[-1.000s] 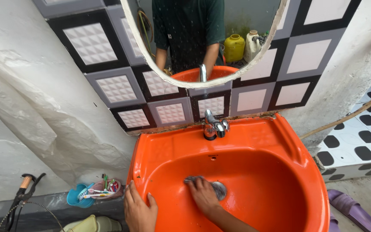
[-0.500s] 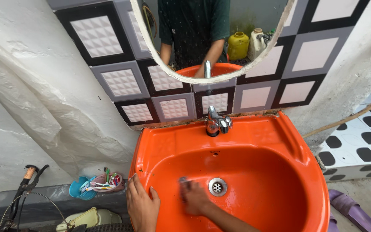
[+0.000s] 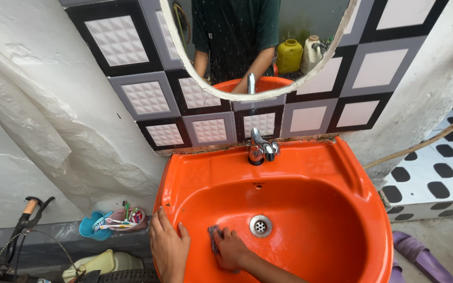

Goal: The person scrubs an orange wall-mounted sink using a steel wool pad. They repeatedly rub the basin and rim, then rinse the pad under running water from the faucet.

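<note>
An orange wash basin (image 3: 315, 173) is fixed below a tiled wall, with a chrome tap (image 3: 258, 148) at its back and a metal drain (image 3: 260, 226) in the bowl. My right hand (image 3: 230, 249) presses a grey scouring pad (image 3: 213, 237) against the bowl's inner left side, left of the drain. My left hand (image 3: 167, 246) lies flat on the basin's front left rim, fingers apart. An oval mirror (image 3: 258, 42) above reflects a person's dark green shirt and arms.
Blue and pink cups (image 3: 112, 222) holding toothbrushes sit on a ledge left of the basin. A bicycle handlebar (image 3: 24, 215) pokes in at the lower left. A purple slipper (image 3: 420, 258) lies on the floor at the right, and a hose (image 3: 420, 144) crosses the right wall.
My right hand has slid the scouring pad from over the drain to the bowl's left side, uncovering the drain. My left hand stays on the rim.
</note>
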